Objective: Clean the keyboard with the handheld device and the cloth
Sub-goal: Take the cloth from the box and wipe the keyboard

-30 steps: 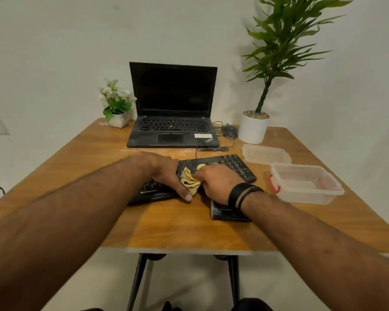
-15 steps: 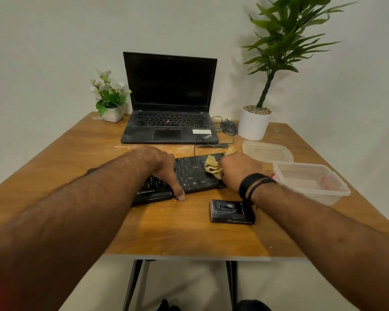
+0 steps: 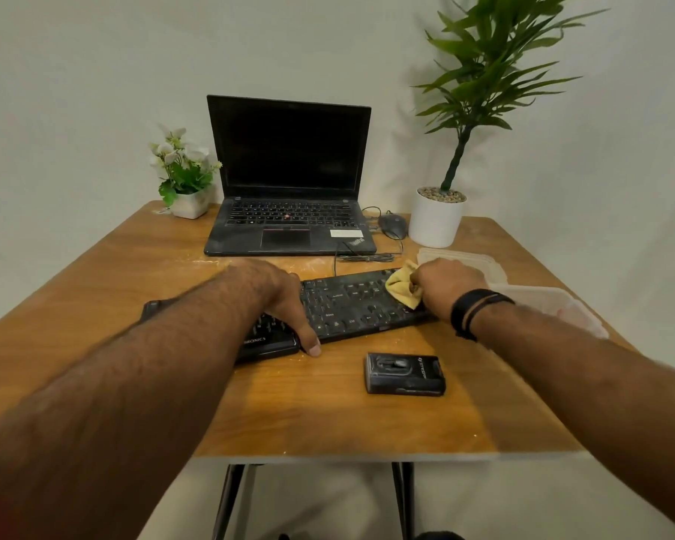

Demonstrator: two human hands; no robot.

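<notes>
His right hand bunches the yellow cloth on the black keyboard's right end; his left hand lies flat, fingers relaxed, steadying its left half.

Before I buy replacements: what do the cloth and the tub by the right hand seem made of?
Cloth: soft yellow fabric, maybe microfibre; it bunches into folds in the right hand. Tub: clear, slightly cloudy plastic, probably; the table shows through.
</notes>
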